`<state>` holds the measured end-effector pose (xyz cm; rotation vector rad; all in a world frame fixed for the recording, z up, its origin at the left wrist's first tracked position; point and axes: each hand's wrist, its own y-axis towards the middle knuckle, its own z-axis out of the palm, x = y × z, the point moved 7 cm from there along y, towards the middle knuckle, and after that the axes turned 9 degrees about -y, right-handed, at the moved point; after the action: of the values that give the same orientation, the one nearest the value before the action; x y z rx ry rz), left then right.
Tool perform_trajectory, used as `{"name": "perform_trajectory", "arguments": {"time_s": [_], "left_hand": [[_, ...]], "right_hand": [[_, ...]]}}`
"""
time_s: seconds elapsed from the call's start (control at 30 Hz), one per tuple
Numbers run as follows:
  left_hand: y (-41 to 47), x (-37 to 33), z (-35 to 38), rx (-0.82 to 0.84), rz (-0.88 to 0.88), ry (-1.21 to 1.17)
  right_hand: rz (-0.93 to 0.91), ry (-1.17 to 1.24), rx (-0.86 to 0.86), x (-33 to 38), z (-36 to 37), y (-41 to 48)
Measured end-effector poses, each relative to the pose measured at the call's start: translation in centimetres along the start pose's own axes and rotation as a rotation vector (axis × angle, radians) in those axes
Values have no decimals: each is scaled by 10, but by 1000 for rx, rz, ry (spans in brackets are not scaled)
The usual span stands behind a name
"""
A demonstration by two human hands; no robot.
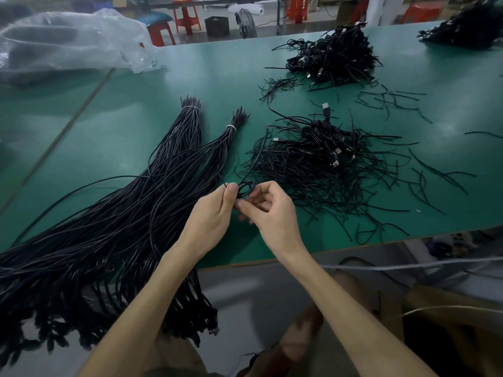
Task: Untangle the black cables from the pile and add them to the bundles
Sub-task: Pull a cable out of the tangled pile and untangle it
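Both hands meet above the green table (136,126) near its front edge. My left hand (215,213) pinches one end of a small coiled black cable (245,188), and my right hand (269,213) grips the coil from the other side. The cable's free end runs up toward the near pile of tangled black cables (326,159) to the right. To the left lie two long bundles of straightened black cables (168,164), each tied near the far tip with a white band (232,127); their near ends hang over the table edge.
A second tangled cable pile (334,55) sits farther back, and a third (468,31) at the far right corner. Short black ties (392,99) are scattered across the right half. A clear plastic bag (73,39) lies at the back left. Red stools (187,14) stand behind the table.
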<state>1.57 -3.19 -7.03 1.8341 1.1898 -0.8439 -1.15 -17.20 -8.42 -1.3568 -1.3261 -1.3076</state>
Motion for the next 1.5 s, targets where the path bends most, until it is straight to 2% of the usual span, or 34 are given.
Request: {"name": "perform_trajectory", "arguments": {"time_s": [0.23, 0.5, 0.67, 0.9, 1.07, 1.3, 1.5], "left_hand": [[0, -2, -2, -27, -34, -166], [-5, -5, 12, 188, -63, -350], [-6, -10, 14, 214, -66, -350], [-4, -1, 5, 101, -105, -397], [-5, -6, 6, 107, -85, -456], [-5, -5, 4, 69, -124, -372], [-4, -2, 2, 52, -112, -352]], "right_hand": [[-38, 54, 124, 8, 5, 0], [-67, 94, 279, 16, 8, 0], [-72, 51, 356, 14, 13, -2], [-34, 85, 295, 8, 9, -1], [-66, 53, 206, 7, 6, 1], [-61, -51, 148, 1, 4, 3], [-55, -26, 171, 1, 6, 3]]}}
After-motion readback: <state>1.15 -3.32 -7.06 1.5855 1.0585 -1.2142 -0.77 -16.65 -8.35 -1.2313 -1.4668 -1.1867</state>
